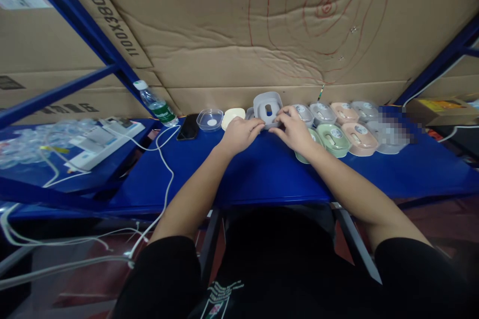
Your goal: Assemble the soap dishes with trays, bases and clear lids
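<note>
Near the back of the blue table, my left hand [241,134] and my right hand [294,128] pinch the lower edge of a grey plastic box part [268,97]. It is squarish with rounded corners, tilted up towards me, and has an oval hole in its middle. The fingers of both hands are closed, with the thumbs near each other at the lower rim. Behind my left hand stands a cream-coloured plastic box part [232,114], partly covered by the fingers. Left of it lies a clear shallow dish [210,118] with a white round spot.
Several lidded boxes, among them a green box [333,140] and a pink box [359,138], stand on the right. A black phone [188,127], a water bottle [159,107] and a white cable [170,164] are on the left. A cardboard wall [209,35] rises behind the table.
</note>
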`<action>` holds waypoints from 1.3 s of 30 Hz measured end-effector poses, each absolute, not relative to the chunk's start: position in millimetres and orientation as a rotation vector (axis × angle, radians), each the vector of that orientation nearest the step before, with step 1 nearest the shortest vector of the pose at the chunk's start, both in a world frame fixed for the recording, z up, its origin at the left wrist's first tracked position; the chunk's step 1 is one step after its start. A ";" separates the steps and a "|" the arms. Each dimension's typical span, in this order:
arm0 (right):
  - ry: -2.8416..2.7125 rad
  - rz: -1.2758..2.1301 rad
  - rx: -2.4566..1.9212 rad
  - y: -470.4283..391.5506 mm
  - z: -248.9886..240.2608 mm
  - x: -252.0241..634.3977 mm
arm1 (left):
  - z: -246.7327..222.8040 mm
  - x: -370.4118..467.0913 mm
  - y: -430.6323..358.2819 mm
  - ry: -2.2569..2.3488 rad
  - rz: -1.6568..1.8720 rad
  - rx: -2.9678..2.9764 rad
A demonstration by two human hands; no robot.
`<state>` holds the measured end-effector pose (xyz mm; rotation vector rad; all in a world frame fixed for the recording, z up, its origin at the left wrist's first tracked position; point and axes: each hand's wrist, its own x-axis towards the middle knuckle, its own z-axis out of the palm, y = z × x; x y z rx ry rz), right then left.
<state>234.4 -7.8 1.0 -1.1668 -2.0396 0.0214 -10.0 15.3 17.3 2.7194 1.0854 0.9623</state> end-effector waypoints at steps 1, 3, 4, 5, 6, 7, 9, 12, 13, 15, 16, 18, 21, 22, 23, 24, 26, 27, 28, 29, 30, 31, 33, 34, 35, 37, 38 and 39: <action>-2.042 0.026 -1.150 -8.4 1.4 234.2 | 17.4 -9.5 15.4 1.087 0.978 2.708; -2.043 0.032 -1.126 -10.3 3.1 234.2 | 16.7 -9.8 18.2 1.128 1.007 2.694; -2.038 0.032 -1.126 -11.2 4.3 234.6 | 16.0 -11.2 21.0 1.177 1.015 2.690; -2.029 0.030 -1.134 -11.8 5.6 235.6 | 15.1 -13.4 24.4 1.243 1.016 2.685; -2.017 0.025 -1.149 -12.0 6.9 237.2 | 14.2 -16.4 28.2 1.317 1.003 2.678; -2.004 0.019 -1.166 -11.7 8.0 239.3 | 13.1 -19.8 32.0 1.392 0.974 2.666; -1.989 -0.004 -1.195 -9.6 9.7 245.0 | 10.7 -26.6 38.8 1.520 0.872 2.634; -1.988 -0.062 -1.238 -5.3 10.5 252.8 | 6.4 -32.7 46.1 1.649 0.692 2.595; -1.989 -0.076 -1.252 -4.4 10.6 254.2 | 4.8 -33.3 47.9 1.675 0.644 2.588; -1.986 -0.087 -1.272 -3.9 11.0 255.1 | 1.4 -33.4 51.2 1.704 0.580 2.583; -1.985 -0.087 -1.279 -4.3 11.4 254.6 | -0.4 -33.3 52.7 1.710 0.568 2.584; -1.985 -0.084 -1.294 -5.8 12.5 253.0 | -3.8 -33.0 55.4 1.706 0.571 2.589; -1.992 -0.077 -1.317 -7.9 14.8 251.3 | -8.2 -32.9 58.6 1.699 0.602 2.601; -1.995 -0.074 -1.322 -8.4 15.5 251.1 | -9.4 -32.7 59.4 1.694 0.612 2.608; -1.997 -0.072 -1.327 -8.6 16.1 251.0 | -10.3 -32.3 60.0 1.689 0.623 2.616; -1.998 -0.071 -1.331 -8.9 16.6 251.1 | -11.1 -31.8 60.4 1.683 0.630 2.624; -2.003 -0.075 -1.343 -9.4 17.4 251.0 | -12.0 -30.4 61.0 1.679 0.632 2.639; -2.007 -0.079 -1.352 -9.9 17.8 250.8 | -12.3 -29.7 61.2 1.683 0.628 2.644; -2.014 -0.086 -1.363 -10.4 18.3 250.5 | -12.6 -29.1 61.4 1.687 0.626 2.650; -2.022 -0.094 -1.376 -11.0 18.7 250.1 | -12.9 -28.6 61.6 1.685 0.625 2.656; -2.030 -0.101 -1.388 -11.7 19.3 249.6 | -13.3 -28.3 61.8 1.681 0.627 2.661; -2.035 -0.106 -1.397 -12.3 19.8 249.2 | -13.6 -28.1 62.0 1.676 0.630 2.666; -2.041 -0.108 -1.406 -12.9 20.7 248.5 | -14.5 -28.0 62.3 1.673 0.630 2.675; -2.043 -0.108 -1.408 -13.0 20.9 248.3 | -14.8 -27.9 62.3 1.681 0.627 2.678; -2.044 -0.109 -1.408 -12.8 20.8 248.3 | -15.0 -27.7 62.2 1.694 0.624 2.682; -2.043 -0.107 -1.397 -12.0 19.9 248.4 | -15.0 -27.1 61.5 1.723 0.621 2.688; -2.039 -0.103 -1.385 -11.4 19.1 248.7 | -14.7 -26.7 61.0 1.736 0.618 2.690; -2.032 -0.095 -1.368 -10.8 18.1 248.9 | -14.3 -26.4 60.5 1.749 0.612 2.689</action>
